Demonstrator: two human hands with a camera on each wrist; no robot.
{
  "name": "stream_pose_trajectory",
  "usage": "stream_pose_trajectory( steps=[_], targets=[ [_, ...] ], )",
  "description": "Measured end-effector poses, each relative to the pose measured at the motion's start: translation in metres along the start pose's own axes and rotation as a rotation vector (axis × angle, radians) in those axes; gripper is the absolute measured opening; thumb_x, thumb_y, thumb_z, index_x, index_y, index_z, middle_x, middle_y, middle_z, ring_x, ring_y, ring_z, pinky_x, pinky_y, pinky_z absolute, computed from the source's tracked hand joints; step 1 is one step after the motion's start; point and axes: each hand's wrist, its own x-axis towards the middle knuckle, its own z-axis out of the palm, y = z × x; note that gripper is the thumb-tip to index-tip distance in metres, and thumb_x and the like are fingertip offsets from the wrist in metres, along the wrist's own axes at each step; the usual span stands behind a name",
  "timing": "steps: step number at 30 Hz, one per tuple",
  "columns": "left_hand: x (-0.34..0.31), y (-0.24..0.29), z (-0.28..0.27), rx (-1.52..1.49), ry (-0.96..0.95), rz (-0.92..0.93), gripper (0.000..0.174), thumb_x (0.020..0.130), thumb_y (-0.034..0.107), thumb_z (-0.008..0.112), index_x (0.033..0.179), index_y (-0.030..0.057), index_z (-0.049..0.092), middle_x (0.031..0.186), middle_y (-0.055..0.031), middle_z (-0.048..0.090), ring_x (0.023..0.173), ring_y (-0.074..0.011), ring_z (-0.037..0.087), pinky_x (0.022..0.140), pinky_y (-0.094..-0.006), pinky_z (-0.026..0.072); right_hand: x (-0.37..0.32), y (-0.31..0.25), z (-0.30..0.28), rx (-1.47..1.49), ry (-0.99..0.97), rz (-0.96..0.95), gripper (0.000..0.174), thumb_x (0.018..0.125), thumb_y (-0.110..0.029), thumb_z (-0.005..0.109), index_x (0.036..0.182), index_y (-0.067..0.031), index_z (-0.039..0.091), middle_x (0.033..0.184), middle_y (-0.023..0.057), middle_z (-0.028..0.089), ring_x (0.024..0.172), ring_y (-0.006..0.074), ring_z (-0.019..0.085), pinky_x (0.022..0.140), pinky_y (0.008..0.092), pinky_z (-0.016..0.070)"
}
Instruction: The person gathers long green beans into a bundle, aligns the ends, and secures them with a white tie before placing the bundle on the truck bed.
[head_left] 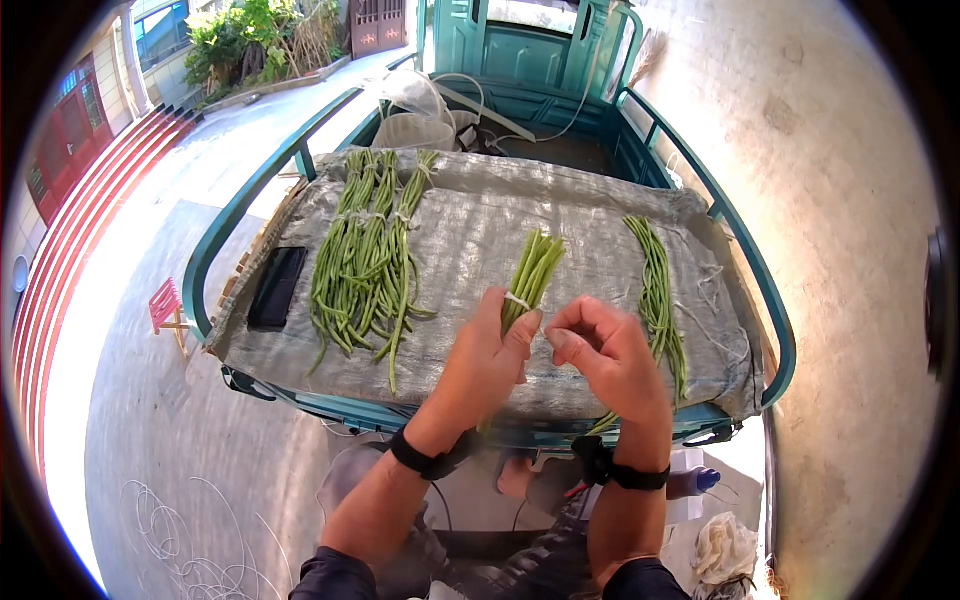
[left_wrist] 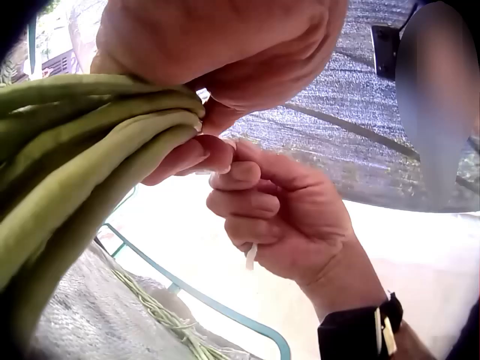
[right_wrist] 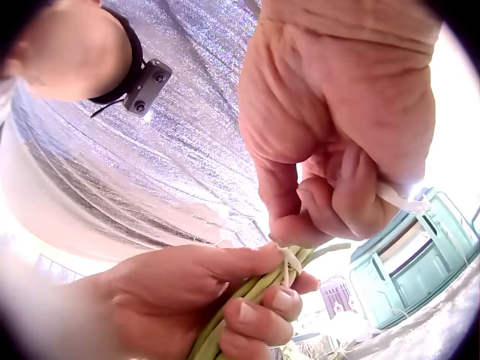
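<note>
My left hand (head_left: pixel 478 358) grips a bundle of long green beans (head_left: pixel 537 268) upright near the front of the cloth-covered bed, thumb laid along it. A white string (right_wrist: pixel 291 259) circles the bundle just above the fingers. Close beside it, my right hand (head_left: pixel 612 360) has its fingers curled around the string's end; a white tail (left_wrist: pixel 251 256) pokes out of them in the left wrist view. Right fingertips are right at the tie in the right wrist view. Tied bean bundles (head_left: pixel 368 250) lie at the left, and loose long beans (head_left: pixel 655 290) at the right.
Grey woven cloth (head_left: pixel 480 200) covers the bed of a green cargo tricycle with side rails (head_left: pixel 750 250). A dark phone (head_left: pixel 277 288) lies on its left; loose white strings (head_left: pixel 715 300) lie at the right. Behind stands a white bucket (head_left: pixel 412 131). A small red stool (head_left: pixel 168 308) stands left.
</note>
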Motion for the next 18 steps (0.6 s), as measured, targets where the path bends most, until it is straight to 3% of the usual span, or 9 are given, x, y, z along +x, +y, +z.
stream_pose_trajectory(
  steps=[6, 9, 12, 18],
  targets=[
    [0.0, -0.002, 0.004, 0.083, -0.019, 0.039, 0.024, 0.112, 0.025, 0.054, 0.113, 0.002, 0.049, 0.071, -0.0009, 0.055, 0.059, -0.0092, 0.054, 0.052, -0.0281, 0.0436, -0.003, -0.005, -0.006, 0.019, 0.02, 0.061, 0.007, 0.101, -0.006, 0.061, 0.1, 0.0014, 0.062, 0.088, 0.0027, 0.064, 0.083, 0.0099, 0.061, 0.076, 0.0273, 0.0515],
    [0.003, -0.012, 0.007, 0.201, 0.06, 0.132, 0.029, 0.11, 0.025, 0.058, 0.12, -0.0011, 0.05, 0.079, -0.0218, 0.067, 0.071, -0.0424, 0.068, 0.063, -0.0483, 0.0503, -0.003, -0.005, -0.005, 0.044, 0.029, 0.071, 0.006, 0.1, -0.005, 0.06, 0.1, 0.0012, 0.061, 0.087, 0.0025, 0.063, 0.082, 0.0101, 0.061, 0.075, 0.0272, 0.0506],
    [0.002, -0.007, 0.01, 0.27, 0.11, 0.162, 0.028, 0.108, 0.022, 0.059, 0.122, -0.0005, 0.05, 0.087, -0.0272, 0.068, 0.084, -0.0529, 0.066, 0.067, -0.0535, 0.0494, -0.001, -0.003, -0.002, 0.083, 0.061, 0.064, 0.006, 0.099, -0.004, 0.059, 0.1, 0.0012, 0.061, 0.086, 0.0019, 0.062, 0.08, 0.0098, 0.06, 0.074, 0.0265, 0.0495],
    [0.001, -0.015, 0.017, 0.451, 0.191, 0.356, 0.028, 0.103, 0.014, 0.064, 0.126, 0.0042, 0.051, 0.092, -0.0251, 0.068, 0.084, -0.0518, 0.065, 0.067, -0.0568, 0.0482, 0.004, 0.017, 0.002, 0.008, 0.095, -0.011, 0.006, 0.094, -0.005, 0.06, 0.097, 0.0004, 0.06, 0.083, -0.0004, 0.06, 0.077, 0.0072, 0.057, 0.068, 0.0244, 0.0476]
  ],
)
